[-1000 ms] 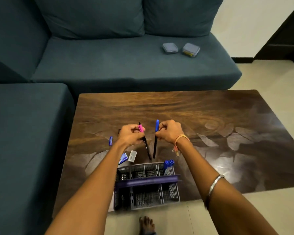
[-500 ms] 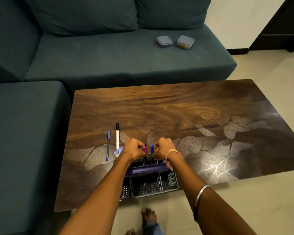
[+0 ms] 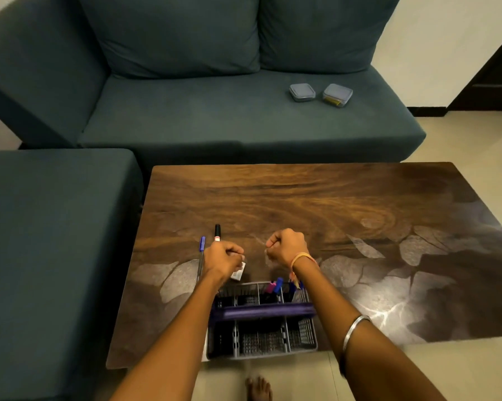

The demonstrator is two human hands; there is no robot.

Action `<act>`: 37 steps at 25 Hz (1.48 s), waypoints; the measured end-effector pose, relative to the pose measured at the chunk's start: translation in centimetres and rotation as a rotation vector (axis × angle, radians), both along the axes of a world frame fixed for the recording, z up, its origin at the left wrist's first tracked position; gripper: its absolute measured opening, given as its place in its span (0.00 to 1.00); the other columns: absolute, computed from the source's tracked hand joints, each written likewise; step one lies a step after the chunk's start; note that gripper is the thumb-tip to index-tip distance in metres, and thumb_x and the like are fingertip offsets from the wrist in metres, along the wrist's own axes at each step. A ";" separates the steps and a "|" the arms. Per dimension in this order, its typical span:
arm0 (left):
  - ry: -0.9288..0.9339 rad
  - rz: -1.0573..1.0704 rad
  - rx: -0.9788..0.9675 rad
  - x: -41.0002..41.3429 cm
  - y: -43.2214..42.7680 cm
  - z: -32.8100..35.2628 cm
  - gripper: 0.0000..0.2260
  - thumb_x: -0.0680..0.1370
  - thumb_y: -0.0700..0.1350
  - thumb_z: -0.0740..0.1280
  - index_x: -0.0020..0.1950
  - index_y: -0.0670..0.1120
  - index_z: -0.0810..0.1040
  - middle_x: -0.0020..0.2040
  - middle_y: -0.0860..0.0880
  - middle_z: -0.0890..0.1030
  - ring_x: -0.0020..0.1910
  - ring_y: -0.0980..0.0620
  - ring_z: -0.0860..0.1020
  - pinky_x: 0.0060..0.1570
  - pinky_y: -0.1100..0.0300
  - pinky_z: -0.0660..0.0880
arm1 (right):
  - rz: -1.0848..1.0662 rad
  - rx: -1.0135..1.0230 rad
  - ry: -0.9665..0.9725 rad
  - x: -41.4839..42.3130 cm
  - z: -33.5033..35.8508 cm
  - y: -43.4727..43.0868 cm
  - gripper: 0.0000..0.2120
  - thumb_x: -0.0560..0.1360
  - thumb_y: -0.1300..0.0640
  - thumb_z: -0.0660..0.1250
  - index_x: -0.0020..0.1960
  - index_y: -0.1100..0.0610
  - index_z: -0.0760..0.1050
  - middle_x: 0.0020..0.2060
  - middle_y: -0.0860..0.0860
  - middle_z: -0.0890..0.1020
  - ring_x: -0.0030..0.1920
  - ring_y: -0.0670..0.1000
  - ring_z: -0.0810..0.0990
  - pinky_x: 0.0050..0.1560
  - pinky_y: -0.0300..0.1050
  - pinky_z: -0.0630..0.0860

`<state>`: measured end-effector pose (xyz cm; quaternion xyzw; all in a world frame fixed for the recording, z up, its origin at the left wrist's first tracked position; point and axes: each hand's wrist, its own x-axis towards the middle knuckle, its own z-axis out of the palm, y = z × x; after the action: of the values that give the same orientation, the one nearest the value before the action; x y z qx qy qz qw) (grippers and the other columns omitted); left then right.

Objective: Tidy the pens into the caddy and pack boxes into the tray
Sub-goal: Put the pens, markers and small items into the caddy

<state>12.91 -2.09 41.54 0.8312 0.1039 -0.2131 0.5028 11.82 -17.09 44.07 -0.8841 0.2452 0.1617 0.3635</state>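
A grey mesh caddy [image 3: 304, 334] with a purple handle stands at the table's near edge. A pink-capped pen [image 3: 270, 286] and a blue-capped pen [image 3: 279, 285] stand in its far compartments. My left hand [image 3: 222, 259] hovers just beyond the caddy, fingers curled with nothing in them. My right hand [image 3: 286, 246] is a loose fist, also holding nothing. On the table to the left lie a blue-capped pen [image 3: 201, 256] and a black-capped marker [image 3: 217, 233], partly under my left hand. A small white box [image 3: 239, 272] lies below my left hand. Two clear lidded boxes [image 3: 302, 92] [image 3: 337, 95] rest on the sofa.
The wooden table [image 3: 316, 209] stands before a teal sofa [image 3: 215, 117], with an ottoman [image 3: 52, 256] to its left. A bare foot [image 3: 258, 389] shows on the tiled floor below the table's edge. A dark doorway [image 3: 493, 82] is at the right.
Both hands lowered the pink-capped and blue-capped pens into the caddy, let go of them, and have moved up and apart beyond it.
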 end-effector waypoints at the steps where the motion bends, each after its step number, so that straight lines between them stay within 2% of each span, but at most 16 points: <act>1: -0.013 0.069 -0.014 0.8 0.6 -0.1 0.08 0.72 0.29 0.64 0.46 0.33 0.81 0.35 0.43 0.79 0.20 0.60 0.76 0.24 0.71 0.76 | 0.000 0.026 -0.031 1.1 0.3 0.6 0.08 0.68 0.64 0.68 0.44 0.59 0.83 0.46 0.59 0.86 0.51 0.56 0.84 0.57 0.47 0.79; 3: -0.041 0.187 -0.012 2.4 1.7 -0.9 0.08 0.72 0.30 0.65 0.45 0.36 0.82 0.31 0.45 0.78 0.17 0.63 0.75 0.27 0.67 0.79 | 0.026 0.067 -0.050 3.2 0.0 2.1 0.06 0.69 0.64 0.68 0.43 0.60 0.83 0.44 0.60 0.86 0.49 0.55 0.84 0.56 0.46 0.79; 5: -0.055 0.251 0.047 3.9 2.9 -2.4 0.07 0.72 0.31 0.66 0.41 0.40 0.82 0.30 0.47 0.78 0.18 0.63 0.75 0.28 0.67 0.79 | 0.049 0.100 -0.028 5.4 -1.6 3.7 0.05 0.69 0.64 0.68 0.37 0.58 0.82 0.44 0.60 0.86 0.49 0.56 0.85 0.57 0.46 0.79; 8: -0.014 0.316 0.118 5.7 4.6 -6.3 0.12 0.72 0.33 0.67 0.32 0.48 0.79 0.35 0.41 0.83 0.29 0.50 0.80 0.29 0.66 0.79 | 0.080 0.108 0.032 7.7 -5.7 5.7 0.11 0.69 0.64 0.67 0.30 0.54 0.78 0.42 0.59 0.86 0.48 0.57 0.85 0.56 0.50 0.80; 11: 0.050 0.220 0.352 6.4 5.8 -10.3 0.05 0.71 0.40 0.69 0.42 0.47 0.83 0.45 0.40 0.85 0.45 0.42 0.83 0.47 0.57 0.80 | 0.090 0.104 0.111 9.1 -10.9 7.3 0.14 0.70 0.61 0.68 0.26 0.53 0.73 0.44 0.60 0.86 0.49 0.57 0.84 0.55 0.51 0.80; 13: 0.092 0.162 0.449 6.4 6.4 -12.0 0.07 0.71 0.43 0.69 0.48 0.46 0.82 0.48 0.41 0.84 0.51 0.41 0.81 0.52 0.54 0.77 | 0.130 0.093 0.176 9.1 -13.7 8.2 0.08 0.69 0.56 0.71 0.32 0.56 0.78 0.46 0.59 0.86 0.51 0.58 0.84 0.55 0.48 0.79; 15: 0.134 0.143 0.485 6.8 6.9 -14.1 0.07 0.72 0.45 0.70 0.47 0.45 0.81 0.49 0.41 0.84 0.51 0.41 0.80 0.52 0.53 0.77 | 0.151 0.065 0.225 9.4 -16.6 9.5 0.09 0.68 0.52 0.73 0.41 0.58 0.81 0.47 0.60 0.85 0.52 0.59 0.83 0.52 0.47 0.78; 20: 0.087 0.109 0.537 7.7 6.4 -15.0 0.08 0.72 0.46 0.70 0.48 0.45 0.80 0.50 0.43 0.84 0.51 0.43 0.81 0.50 0.54 0.76 | 0.071 0.044 0.189 10.0 -17.9 10.3 0.17 0.66 0.50 0.75 0.47 0.62 0.81 0.48 0.61 0.84 0.51 0.60 0.82 0.51 0.50 0.80; 22: 0.090 0.131 0.546 8.1 6.2 -15.4 0.06 0.72 0.45 0.70 0.47 0.46 0.81 0.50 0.43 0.84 0.52 0.43 0.81 0.50 0.55 0.76 | 0.057 0.046 0.204 10.4 -18.1 10.5 0.16 0.66 0.50 0.75 0.46 0.62 0.82 0.48 0.61 0.85 0.51 0.59 0.83 0.51 0.50 0.80; 26: 0.088 0.232 0.450 8.0 6.6 -14.7 0.03 0.71 0.44 0.69 0.43 0.47 0.82 0.47 0.44 0.85 0.50 0.44 0.82 0.50 0.57 0.76 | 0.023 0.115 0.205 10.4 -17.1 10.7 0.08 0.64 0.54 0.74 0.32 0.56 0.78 0.44 0.60 0.86 0.48 0.59 0.85 0.52 0.50 0.81; 29: 0.064 0.389 0.230 9.0 7.2 -12.9 0.03 0.70 0.41 0.70 0.42 0.44 0.83 0.38 0.46 0.85 0.41 0.47 0.82 0.51 0.56 0.79 | -0.043 0.171 0.146 10.8 -14.7 9.7 0.12 0.63 0.56 0.73 0.23 0.54 0.74 0.39 0.59 0.87 0.45 0.58 0.85 0.52 0.54 0.82; 31: 0.057 0.436 0.040 9.4 7.0 -10.3 0.02 0.70 0.37 0.70 0.38 0.43 0.81 0.26 0.53 0.80 0.28 0.57 0.79 0.41 0.60 0.81 | -0.067 0.184 0.085 10.7 -11.5 8.9 0.10 0.63 0.56 0.74 0.26 0.54 0.75 0.39 0.58 0.87 0.45 0.57 0.85 0.53 0.54 0.81; 33: 0.041 0.423 -0.113 9.0 6.4 -7.2 0.11 0.72 0.34 0.68 0.33 0.46 0.75 0.20 0.55 0.77 0.18 0.64 0.73 0.26 0.69 0.76 | -0.094 0.196 0.007 10.0 -7.6 7.8 0.07 0.64 0.56 0.73 0.29 0.54 0.78 0.41 0.58 0.87 0.46 0.56 0.85 0.55 0.53 0.80; 34: 0.032 0.399 -0.166 8.5 5.9 -5.6 0.12 0.73 0.33 0.67 0.33 0.47 0.74 0.20 0.54 0.76 0.16 0.65 0.72 0.22 0.72 0.73 | -0.090 0.189 -0.025 9.3 -5.6 7.4 0.02 0.65 0.57 0.73 0.34 0.54 0.80 0.43 0.58 0.87 0.48 0.55 0.85 0.57 0.51 0.79; 36: 0.015 0.334 -0.221 7.1 5.0 -2.8 0.09 0.73 0.31 0.66 0.37 0.44 0.75 0.24 0.53 0.76 0.16 0.65 0.72 0.21 0.73 0.73 | -0.059 0.161 -0.062 7.7 -2.8 6.3 0.08 0.67 0.57 0.72 0.46 0.56 0.83 0.46 0.58 0.86 0.52 0.55 0.83 0.59 0.47 0.77; 37: 0.004 0.299 -0.246 6.1 4.6 -1.6 0.07 0.73 0.31 0.66 0.42 0.43 0.76 0.23 0.54 0.76 0.17 0.65 0.73 0.23 0.72 0.74 | -0.042 0.155 -0.081 6.6 -1.5 5.7 0.09 0.68 0.58 0.72 0.47 0.57 0.83 0.46 0.58 0.86 0.53 0.55 0.83 0.59 0.46 0.76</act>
<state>19.01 2.52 39.92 0.7384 0.2004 -0.1487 0.6265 18.43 -11.34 42.62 -0.8538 0.2358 0.1368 0.4436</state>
